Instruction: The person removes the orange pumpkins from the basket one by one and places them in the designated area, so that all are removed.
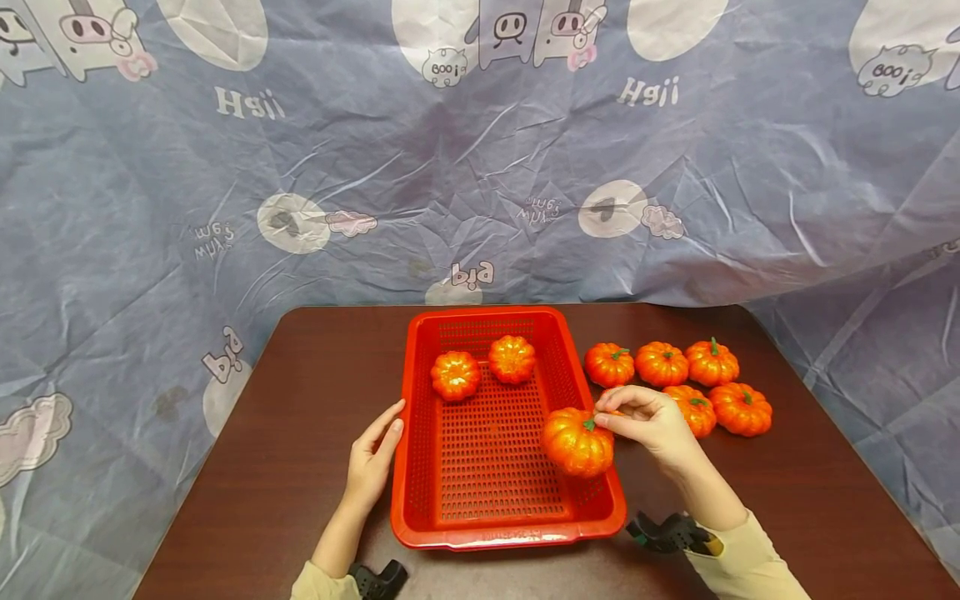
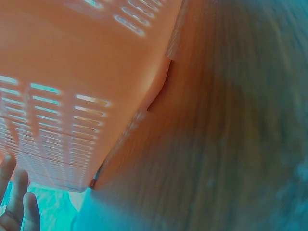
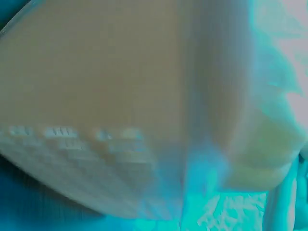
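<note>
A red plastic basket (image 1: 510, 537) with slotted walls sits on the dark wooden table. My left hand (image 1: 369, 467) touches its left rim, with fairly straight fingers (image 2: 19, 197) showing beside the slotted wall in the left wrist view. By its green stem, my right hand (image 1: 652, 425) pinches an orange pumpkin (image 1: 573, 446), which overlaps the basket's right front part. Towards the far end inside the basket lie two more orange pumpkins, one on the left (image 1: 455, 376) and one on the right (image 1: 512, 359). The right wrist view is blurred.
To the right of the basket, several orange pumpkins stand grouped on the table, among them one at the back (image 1: 712, 363) and one at the right (image 1: 741, 409). My right hand partly hides another. A printed grey-blue cloth (image 1: 480, 167) hangs behind the table (image 1: 322, 375).
</note>
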A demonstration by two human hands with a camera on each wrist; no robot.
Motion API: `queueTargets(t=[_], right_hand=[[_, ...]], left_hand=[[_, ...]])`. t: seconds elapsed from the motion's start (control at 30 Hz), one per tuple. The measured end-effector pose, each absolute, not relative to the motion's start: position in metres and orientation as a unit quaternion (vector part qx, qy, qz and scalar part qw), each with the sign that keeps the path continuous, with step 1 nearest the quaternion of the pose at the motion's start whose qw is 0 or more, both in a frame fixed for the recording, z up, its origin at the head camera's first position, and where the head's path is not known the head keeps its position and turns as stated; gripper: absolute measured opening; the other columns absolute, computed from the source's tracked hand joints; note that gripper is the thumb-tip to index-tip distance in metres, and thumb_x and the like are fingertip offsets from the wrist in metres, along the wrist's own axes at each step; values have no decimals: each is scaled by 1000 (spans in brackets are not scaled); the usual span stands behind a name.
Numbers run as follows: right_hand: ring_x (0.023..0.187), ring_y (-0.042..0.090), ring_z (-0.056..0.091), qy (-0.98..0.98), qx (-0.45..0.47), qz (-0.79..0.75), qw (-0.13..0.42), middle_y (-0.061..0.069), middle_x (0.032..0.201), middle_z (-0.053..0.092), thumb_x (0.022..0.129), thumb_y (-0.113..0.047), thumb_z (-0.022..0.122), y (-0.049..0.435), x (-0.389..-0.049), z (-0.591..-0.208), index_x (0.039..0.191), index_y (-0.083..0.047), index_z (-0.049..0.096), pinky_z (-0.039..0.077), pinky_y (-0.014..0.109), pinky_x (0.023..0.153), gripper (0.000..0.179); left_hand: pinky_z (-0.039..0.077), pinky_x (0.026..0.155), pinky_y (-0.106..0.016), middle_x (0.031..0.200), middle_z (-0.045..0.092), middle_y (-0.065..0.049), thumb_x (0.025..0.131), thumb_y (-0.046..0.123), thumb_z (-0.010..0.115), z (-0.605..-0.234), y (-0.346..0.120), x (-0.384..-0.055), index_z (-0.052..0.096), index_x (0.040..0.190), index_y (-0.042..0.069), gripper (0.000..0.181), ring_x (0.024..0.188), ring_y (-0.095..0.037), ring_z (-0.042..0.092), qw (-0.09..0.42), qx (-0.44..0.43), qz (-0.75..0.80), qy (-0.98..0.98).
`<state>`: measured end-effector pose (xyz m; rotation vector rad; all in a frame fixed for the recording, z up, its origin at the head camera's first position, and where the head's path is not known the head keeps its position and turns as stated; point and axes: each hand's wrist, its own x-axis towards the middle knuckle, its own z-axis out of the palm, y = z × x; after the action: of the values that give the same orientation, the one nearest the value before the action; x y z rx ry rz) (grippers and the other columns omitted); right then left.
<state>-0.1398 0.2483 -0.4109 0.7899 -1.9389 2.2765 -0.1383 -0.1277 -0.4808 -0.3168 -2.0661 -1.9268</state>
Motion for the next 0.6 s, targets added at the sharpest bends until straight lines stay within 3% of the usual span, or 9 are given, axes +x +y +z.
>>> queueTargets(t=[0.47, 0.6], right_hand=[[90, 17, 63, -586, 257, 765, 80, 8, 94, 68, 77, 30, 52, 294, -117, -401, 90, 1, 64, 52, 23, 76, 34], [89, 17, 64, -599, 248, 756, 87, 7, 95, 68, 79, 24, 56, 306, -112, -408, 93, 1, 64, 53, 23, 74, 28]], left_hand=[[40, 93, -15, 126, 55, -22, 94, 0, 52, -481, -128, -138, 56, 125, -7, 32, 112, -3, 52, 152, -118, -673, -715], [41, 92, -15, 126, 56, -22, 94, 0, 52, -481, -127, -138, 56, 125, -7, 32, 112, -3, 52, 152, -118, -671, -716]])
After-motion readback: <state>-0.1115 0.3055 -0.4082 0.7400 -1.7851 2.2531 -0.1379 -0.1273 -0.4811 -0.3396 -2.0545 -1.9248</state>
